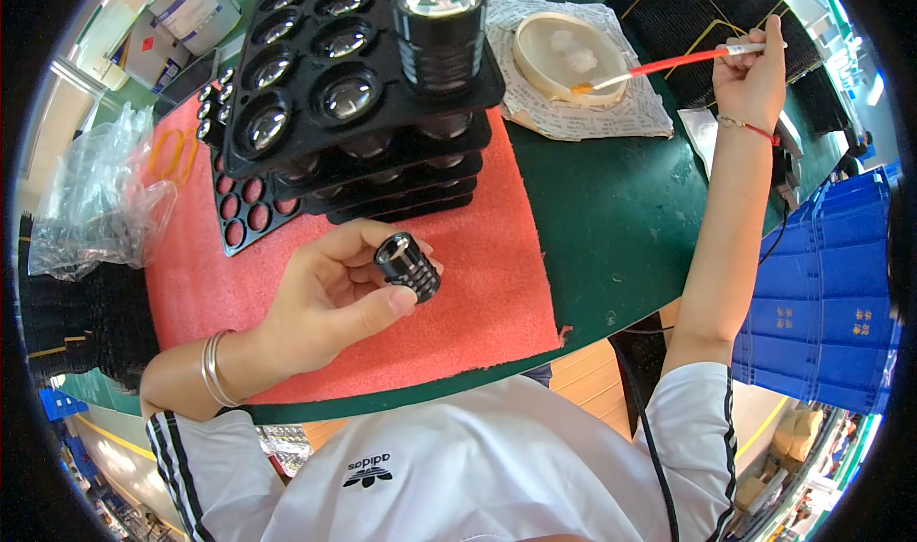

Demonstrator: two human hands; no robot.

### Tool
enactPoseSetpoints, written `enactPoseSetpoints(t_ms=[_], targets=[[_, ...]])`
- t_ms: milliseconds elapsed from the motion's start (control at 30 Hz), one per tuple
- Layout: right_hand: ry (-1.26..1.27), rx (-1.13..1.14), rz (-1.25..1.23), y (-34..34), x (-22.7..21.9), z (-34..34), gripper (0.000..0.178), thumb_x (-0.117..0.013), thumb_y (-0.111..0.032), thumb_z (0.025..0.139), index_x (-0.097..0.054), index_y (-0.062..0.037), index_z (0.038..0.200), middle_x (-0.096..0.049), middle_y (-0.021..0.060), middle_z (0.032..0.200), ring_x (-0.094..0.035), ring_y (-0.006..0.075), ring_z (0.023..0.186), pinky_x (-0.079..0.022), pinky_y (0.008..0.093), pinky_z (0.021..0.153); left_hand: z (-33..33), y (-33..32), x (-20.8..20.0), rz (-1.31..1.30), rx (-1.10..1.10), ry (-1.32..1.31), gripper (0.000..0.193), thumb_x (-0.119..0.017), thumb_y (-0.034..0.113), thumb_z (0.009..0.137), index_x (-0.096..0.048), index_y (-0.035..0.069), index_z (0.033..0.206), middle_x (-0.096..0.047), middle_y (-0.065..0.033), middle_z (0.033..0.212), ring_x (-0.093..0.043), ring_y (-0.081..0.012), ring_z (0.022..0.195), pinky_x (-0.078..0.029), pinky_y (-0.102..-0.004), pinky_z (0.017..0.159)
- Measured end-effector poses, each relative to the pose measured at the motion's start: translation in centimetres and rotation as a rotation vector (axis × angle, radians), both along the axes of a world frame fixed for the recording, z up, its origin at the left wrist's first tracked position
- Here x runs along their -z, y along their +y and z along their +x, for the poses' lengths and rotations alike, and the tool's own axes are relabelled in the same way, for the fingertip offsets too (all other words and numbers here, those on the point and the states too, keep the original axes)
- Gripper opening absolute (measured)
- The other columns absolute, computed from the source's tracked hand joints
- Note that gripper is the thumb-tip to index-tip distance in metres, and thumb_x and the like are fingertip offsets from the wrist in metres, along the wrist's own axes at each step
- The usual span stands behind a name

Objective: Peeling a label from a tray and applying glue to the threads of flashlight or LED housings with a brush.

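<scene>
My left hand [330,294] pinches a small black ribbed lens barrel [411,267] between thumb and fingers, above the red mat [478,308]. Its glass end tilts up toward the far left. Out to the right, my right hand [748,84] grips a brush [678,62] with a red handle. The brush's yellowish bristles touch or hover at the near right rim of a round pale dish [521,53]; I cannot tell which. Whitish lumps lie in the dish. Beyond my left hand rises a stack of black trays [301,131] with round glass lenses in the pockets.
A larger black lens barrel [441,41] stands on the tray stack. Newspaper [650,112] lies under the dish on the green table [597,227]. Clear plastic bags [100,198] sit at the left, black stacked trays [683,12] at the far right. Blue bins [812,294] stand beyond the right edge.
</scene>
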State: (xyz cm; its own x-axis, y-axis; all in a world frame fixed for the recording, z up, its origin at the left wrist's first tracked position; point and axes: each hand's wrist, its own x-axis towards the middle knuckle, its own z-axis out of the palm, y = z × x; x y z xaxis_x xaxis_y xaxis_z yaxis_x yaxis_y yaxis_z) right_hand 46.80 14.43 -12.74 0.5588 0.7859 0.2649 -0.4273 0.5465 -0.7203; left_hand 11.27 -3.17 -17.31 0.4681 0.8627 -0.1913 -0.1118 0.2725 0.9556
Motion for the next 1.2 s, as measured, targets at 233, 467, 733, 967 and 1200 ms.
enactPoseSetpoints(t_ms=[233,467,733,967,1200], targets=[[-0.049,-0.705,0.326,-2.2,-1.6,-1.0,0.029,-0.051,-0.027,0.088,-0.048,-0.007,0.067,-0.034,-0.0025,0.053,-0.03,0.0097,0.055,-0.027,0.0235,0.053,-0.2,0.0,-0.1,-0.086,-0.058,-0.015,0.026,-0.065,0.008,0.077,-0.052,-0.001,0.098,-0.057,-0.0047,0.089,-0.055,-0.0094,0.077,-0.047,-0.0236,0.069],[-0.242,-0.798,0.377,-6.4,-2.1,-5.0,0.034,-0.048,-0.035,0.089,-0.047,-0.0084,0.068,-0.03,-0.0023,0.055,-0.025,0.0098,0.057,-0.023,0.0238,0.052,-0.1,0.1,0.2,-0.041,-0.063,-0.06,0.024,-0.07,0.01,0.074,-0.053,0.001,0.09,-0.057,-0.0018,0.081,-0.054,-0.0064,0.072,-0.045,-0.0206,0.067],[-0.443,-0.729,0.387,-6.7,-1.6,-6.1,0.036,-0.043,-0.039,0.09,-0.049,-0.0092,0.07,-0.031,-0.002,0.054,-0.026,0.0097,0.055,-0.022,0.0241,0.049,-0.3,0.0,0.4,-0.027,-0.052,-0.091,0.03,-0.073,0.009,0.071,-0.05,0.003,0.091,-0.06,-0.0054,0.086,-0.057,-0.0097,0.077,-0.046,-0.023,0.068],[-0.528,-0.637,0.39,-6.5,-1.4,-6.2,0.036,-0.041,-0.036,0.092,-0.049,-0.0079,0.071,-0.032,-0.0009,0.054,-0.027,0.0102,0.054,-0.021,0.0248,0.048,-0.2,0.0,-0.3,-0.072,-0.054,-0.103,0.023,-0.071,0.011,0.073,-0.054,0.003,0.085,-0.058,-0.0013,0.083,-0.054,-0.0056,0.077,-0.044,-0.0196,0.071],[-0.563,-0.614,0.384,-6.2,-1.5,-6.0,0.034,-0.04,-0.031,0.092,-0.051,-0.0067,0.071,-0.033,-0.0001,0.052,-0.027,0.0096,0.051,-0.022,0.0239,0.048,-0.3,0.0,0.4,-0.036,-0.076,-0.141,0.02,-0.069,0.009,0.075,-0.054,0.003,0.087,-0.057,-0.0005,0.081,-0.052,-0.004,0.076,-0.042,-0.0188,0.067]])
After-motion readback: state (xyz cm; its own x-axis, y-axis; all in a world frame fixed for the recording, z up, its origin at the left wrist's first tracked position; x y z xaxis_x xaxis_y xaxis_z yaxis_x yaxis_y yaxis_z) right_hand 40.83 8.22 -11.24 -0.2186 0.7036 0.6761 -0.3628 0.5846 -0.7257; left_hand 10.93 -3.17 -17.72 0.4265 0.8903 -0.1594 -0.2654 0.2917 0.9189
